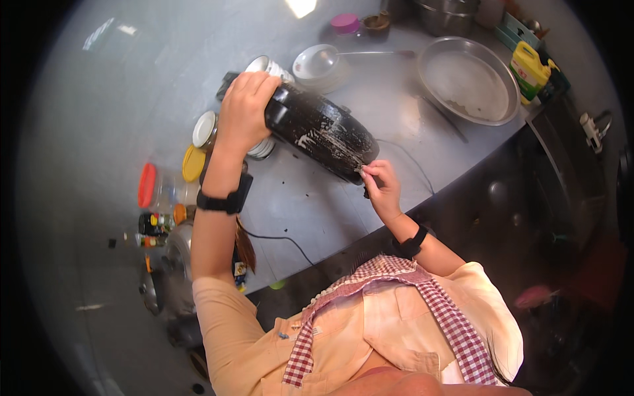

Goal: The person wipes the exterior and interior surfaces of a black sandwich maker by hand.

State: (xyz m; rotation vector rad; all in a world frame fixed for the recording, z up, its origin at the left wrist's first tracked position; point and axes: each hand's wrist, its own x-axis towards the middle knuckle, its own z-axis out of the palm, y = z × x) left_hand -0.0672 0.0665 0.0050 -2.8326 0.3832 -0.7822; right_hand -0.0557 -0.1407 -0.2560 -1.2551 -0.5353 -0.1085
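A black, rounded appliance body (322, 133) is held tilted above the metal counter. Whitish scuffs and peeling residue (337, 138) streak its side. My left hand (250, 106) grips its upper left end, fingers over the top and palm on the side. At the lower right end, the thumb and fingertips of my right hand (382, 185) pinch together on a small greyish scrap (360, 169) at the edge. A small dark piece shows just under that hand. Behind the appliance stand stacked white bowls (319, 64), partly hidden by it.
A wide metal basin (465, 81) and a yellow jug (529, 72) are at the right. A ladle (376, 53) rests across the bowls. Lidded jars (163, 188), bottles and a metal pot (179, 247) crowd the left. A thin cord (277, 238) crosses the counter's front edge (346, 242).
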